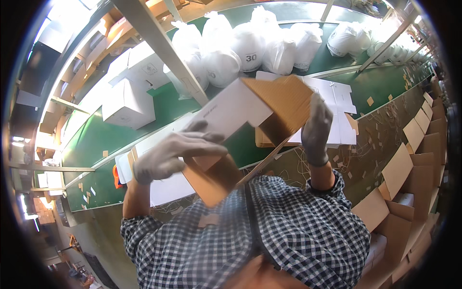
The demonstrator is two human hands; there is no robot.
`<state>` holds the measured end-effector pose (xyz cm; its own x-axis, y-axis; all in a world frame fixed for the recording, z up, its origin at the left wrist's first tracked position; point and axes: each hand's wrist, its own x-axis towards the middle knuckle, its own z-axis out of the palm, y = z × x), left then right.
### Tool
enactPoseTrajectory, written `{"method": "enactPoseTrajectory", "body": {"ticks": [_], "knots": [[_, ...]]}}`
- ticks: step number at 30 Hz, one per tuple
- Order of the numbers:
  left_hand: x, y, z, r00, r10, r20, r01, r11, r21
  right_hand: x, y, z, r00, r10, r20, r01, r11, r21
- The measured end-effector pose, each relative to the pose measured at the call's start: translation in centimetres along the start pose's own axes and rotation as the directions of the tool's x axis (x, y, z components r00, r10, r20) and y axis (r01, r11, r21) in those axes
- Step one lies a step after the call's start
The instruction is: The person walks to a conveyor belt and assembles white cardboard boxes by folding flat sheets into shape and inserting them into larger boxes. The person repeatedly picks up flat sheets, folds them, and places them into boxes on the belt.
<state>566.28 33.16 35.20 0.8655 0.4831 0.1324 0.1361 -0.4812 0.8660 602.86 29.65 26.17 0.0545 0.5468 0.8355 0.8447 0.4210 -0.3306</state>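
Over the green conveyor belt (110, 135), seen from the head camera, a half-folded carton (250, 115), white outside and brown inside, is held up between two gloved hands; the left hand (168, 154) lies spread over the lower white panel, fingers long and curved around its edge, while the right hand (316, 127) presses flat against the brown flap on the far side, fingers together and pointing up. To fold it well, it seems wise to keep the left hand bracing the panel near the crease, and to let the right push the flap squarely along its score line, not at a corner; otherwise the wall may buckle. The carton sits between the hands, touching both, just above the chest of the checked shirt (288, 231); flat white blanks (332, 96) lie on the belt beyond it, white bagged goods (250, 45) farther back, and finished white boxes (127, 103) to the left.
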Motion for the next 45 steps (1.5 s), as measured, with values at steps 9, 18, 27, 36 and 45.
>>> {"method": "enactPoseTrajectory", "body": {"ticks": [9,18,27,36,45], "knots": [[-1.6,-8.6,8.8,0.728,-0.119,-0.675,0.358,0.906,0.227,0.1,-10.0,0.4,0.79,0.187,0.584,-0.402,0.877,0.263],[0.2,-6.3,0.7,0.616,0.001,-0.788,0.484,0.789,0.379,6.0,-10.1,3.0,0.871,-0.128,0.474,-0.036,0.946,0.321],[5.5,-8.5,4.6,0.565,0.036,-0.825,0.533,0.747,0.398,-0.6,-4.5,4.4,0.751,-0.171,0.638,-0.134,0.906,0.401],[2.9,-1.2,9.9,0.914,-0.162,-0.373,0.348,0.786,0.511,-0.9,-5.2,5.9,0.722,0.223,0.655,-0.487,0.836,0.252],[1.4,-3.0,12.2,0.94,-0.226,-0.256,0.322,0.834,0.448,-4.1,2.6,12.2,0.305,0.161,0.939,-0.952,0.041,0.302]]}}
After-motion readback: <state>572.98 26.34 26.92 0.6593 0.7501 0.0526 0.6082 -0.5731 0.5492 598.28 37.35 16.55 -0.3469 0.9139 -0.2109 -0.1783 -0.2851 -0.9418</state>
